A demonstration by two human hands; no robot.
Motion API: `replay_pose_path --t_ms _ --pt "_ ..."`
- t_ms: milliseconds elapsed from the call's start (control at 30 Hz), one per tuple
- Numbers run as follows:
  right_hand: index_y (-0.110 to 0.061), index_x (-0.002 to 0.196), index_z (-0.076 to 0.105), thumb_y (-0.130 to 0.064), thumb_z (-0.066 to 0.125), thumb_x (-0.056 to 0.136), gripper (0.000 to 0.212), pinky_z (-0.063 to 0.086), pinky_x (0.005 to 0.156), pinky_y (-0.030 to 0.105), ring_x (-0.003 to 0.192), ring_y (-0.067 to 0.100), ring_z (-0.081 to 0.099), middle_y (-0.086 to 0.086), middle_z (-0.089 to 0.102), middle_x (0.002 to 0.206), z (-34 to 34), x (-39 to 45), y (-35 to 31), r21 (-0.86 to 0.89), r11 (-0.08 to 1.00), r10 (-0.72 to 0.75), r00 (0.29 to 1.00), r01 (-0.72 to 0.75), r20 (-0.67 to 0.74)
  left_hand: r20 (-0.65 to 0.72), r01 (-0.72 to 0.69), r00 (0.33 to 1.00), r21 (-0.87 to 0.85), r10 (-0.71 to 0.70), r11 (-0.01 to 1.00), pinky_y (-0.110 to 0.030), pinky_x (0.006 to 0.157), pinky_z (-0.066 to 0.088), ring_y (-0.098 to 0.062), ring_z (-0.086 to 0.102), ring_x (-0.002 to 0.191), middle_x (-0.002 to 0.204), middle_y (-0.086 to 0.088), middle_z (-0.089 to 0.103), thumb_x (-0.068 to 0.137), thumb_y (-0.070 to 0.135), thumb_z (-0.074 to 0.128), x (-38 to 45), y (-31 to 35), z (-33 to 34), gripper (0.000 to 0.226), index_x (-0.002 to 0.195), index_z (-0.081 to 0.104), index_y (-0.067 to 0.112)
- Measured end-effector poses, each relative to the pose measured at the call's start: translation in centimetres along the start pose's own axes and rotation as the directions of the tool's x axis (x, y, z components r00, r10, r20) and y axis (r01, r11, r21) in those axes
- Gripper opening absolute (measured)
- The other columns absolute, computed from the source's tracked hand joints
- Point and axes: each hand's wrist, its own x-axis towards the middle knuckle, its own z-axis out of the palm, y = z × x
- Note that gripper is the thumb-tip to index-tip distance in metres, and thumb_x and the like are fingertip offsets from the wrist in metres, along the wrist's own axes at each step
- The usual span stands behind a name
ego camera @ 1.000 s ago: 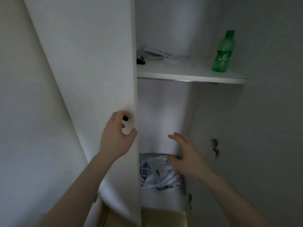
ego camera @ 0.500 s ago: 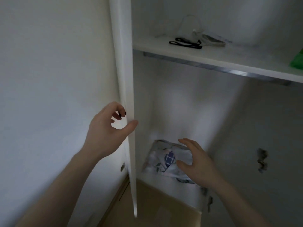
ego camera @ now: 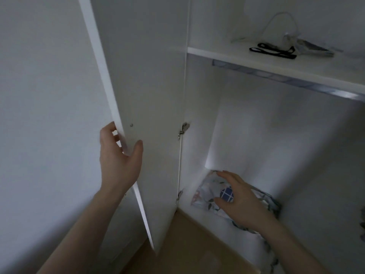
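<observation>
Left hand [ego camera: 118, 155], arm raised, grips the free edge of the open wardrobe door [ego camera: 150, 95], thumb on its inner face. Right hand [ego camera: 241, 200], fingers spread open, reaches over the patterned cloth [ego camera: 205, 192] low inside the wardrobe.

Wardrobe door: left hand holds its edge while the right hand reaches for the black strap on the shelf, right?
No. The head view shows the right hand reaching for the patterned cloth low in the wardrobe, not the black strap; the left hand holds the door edge.
</observation>
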Motion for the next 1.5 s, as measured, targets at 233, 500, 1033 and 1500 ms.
replay_pose_path --t_ms 233,500,1033,1500 --pt "-0.043 0.145 0.039 -0.043 0.072 0.089 0.065 0.04 0.114 0.032 0.137 0.008 0.042 -0.015 0.038 0.153 2.1 1.3 1.6 -0.027 0.999 0.033 0.996 -0.031 0.088 -0.048 0.015 0.999 0.012 -0.015 1.0 -0.053 0.094 0.053 -0.027 0.058 0.112 0.124 -0.005 0.054 0.076 0.014 0.072 0.2 -1.4 0.4 0.07 0.138 0.039 0.016" --pt "-0.034 0.147 0.037 -0.03 0.073 0.092 0.066 0.03 0.105 0.017 0.129 0.0 0.037 -0.016 0.038 0.142 3.1 1.8 5.8 -0.022 0.99 0.14 0.976 -0.138 0.169 0.049 -0.177 0.984 0.247 0.17 0.953 -0.036 0.126 0.017 -0.016 0.008 0.156 0.169 -0.003 0.012 0.085 0.014 0.075 -6.7 -1.2 4.6 0.094 0.16 0.018 0.014" --pt "-0.024 0.152 0.036 -0.032 0.071 0.092 0.07 0.037 0.11 0.03 0.141 0.021 0.042 0.001 0.036 0.156 0.7 7.4 20.3 -0.075 0.899 0.435 0.862 -0.431 0.26 0.829 -0.098 0.38 0.477 -0.41 0.873 -0.019 0.1 0.036 -0.016 0.054 0.124 0.148 0.003 0.044 0.082 0.031 0.071 -10.2 -15.4 26.1 0.052 0.133 0.058 0.03" --pt "-0.021 0.155 0.034 -0.026 0.072 0.09 0.076 0.041 0.102 0.033 0.136 0.025 0.047 0.006 0.04 0.153 14.0 17.5 38.7 -0.043 0.727 0.673 0.698 -0.685 0.246 0.726 -0.212 0.092 0.683 -0.681 0.699 -0.037 0.112 0.037 -0.029 0.046 0.132 0.142 -0.006 0.049 0.084 0.054 0.048 -10.7 -40.7 43.3 0.062 0.133 0.058 0.017"
